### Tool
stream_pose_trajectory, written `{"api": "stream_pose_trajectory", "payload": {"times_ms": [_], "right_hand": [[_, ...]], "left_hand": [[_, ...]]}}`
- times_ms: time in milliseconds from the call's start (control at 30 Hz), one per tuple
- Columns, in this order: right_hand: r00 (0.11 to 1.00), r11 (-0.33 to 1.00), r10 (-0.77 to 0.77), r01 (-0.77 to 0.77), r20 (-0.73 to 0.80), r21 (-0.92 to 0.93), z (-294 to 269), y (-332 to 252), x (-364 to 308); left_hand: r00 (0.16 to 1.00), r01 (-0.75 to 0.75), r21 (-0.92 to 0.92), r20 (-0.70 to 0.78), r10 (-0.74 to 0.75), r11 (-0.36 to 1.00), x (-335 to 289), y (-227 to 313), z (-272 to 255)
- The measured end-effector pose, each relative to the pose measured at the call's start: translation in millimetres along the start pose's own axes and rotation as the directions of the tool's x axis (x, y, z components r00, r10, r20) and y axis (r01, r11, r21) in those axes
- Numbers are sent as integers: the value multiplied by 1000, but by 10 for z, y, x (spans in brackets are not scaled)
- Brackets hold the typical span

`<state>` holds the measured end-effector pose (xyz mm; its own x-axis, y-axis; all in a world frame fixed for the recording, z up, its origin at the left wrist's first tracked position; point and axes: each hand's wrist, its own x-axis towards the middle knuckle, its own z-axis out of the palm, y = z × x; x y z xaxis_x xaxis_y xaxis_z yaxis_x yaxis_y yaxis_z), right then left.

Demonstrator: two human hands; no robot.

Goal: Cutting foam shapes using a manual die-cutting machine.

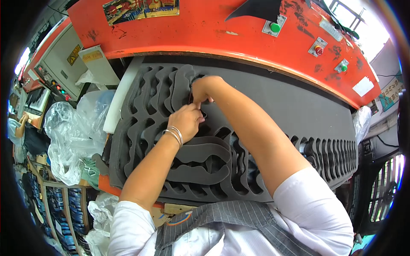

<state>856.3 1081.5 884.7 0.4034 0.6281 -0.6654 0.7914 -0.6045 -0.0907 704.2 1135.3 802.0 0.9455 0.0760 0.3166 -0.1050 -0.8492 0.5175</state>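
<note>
A thick dark grey foam sheet [282, 102] lies in front of me, its left and front parts cut through with wavy slots. Both my hands work over the cut area, close together. My right hand [206, 90] reaches down with curled fingers at a slot; a thin dark edge shows beside it, but what the fingers grip is hidden. Just nearer to me, my left hand [187, 122] has its fingers pressed together next to the right one, and their tips are partly covered. A wavy foam strip [183, 85] stands up left of my hands. Loose curved foam pieces [198, 174] lie nearer me.
A red machine beam [205, 34] spans the far side, with a green button [274, 27] and a red button [318, 50]. Clear plastic bags [70, 136] bulge at the left. A wooden rack [66, 205] with dark blades or strips stands at lower left.
</note>
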Motion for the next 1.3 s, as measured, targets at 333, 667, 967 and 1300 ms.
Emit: {"api": "stream_pose_trajectory", "payload": {"times_ms": [333,667,967,1300], "right_hand": [[991,984,-107,117,-78,136,225,265,424],[561,409,56,742,-826,531,213,839,-992],[789,911,124,149,-602,384,1028,669,-535],[698,899,-149,391,-700,199,1536,966,-937]], "left_hand": [[918,-156,-113,-383,102,981,164,32,8],[918,104,209,356,-175,972,555,2,43],[1000,-24,342,-1,26,939,668,-252,364],[993,-8,204,113,-16,979,378,132,256]]}}
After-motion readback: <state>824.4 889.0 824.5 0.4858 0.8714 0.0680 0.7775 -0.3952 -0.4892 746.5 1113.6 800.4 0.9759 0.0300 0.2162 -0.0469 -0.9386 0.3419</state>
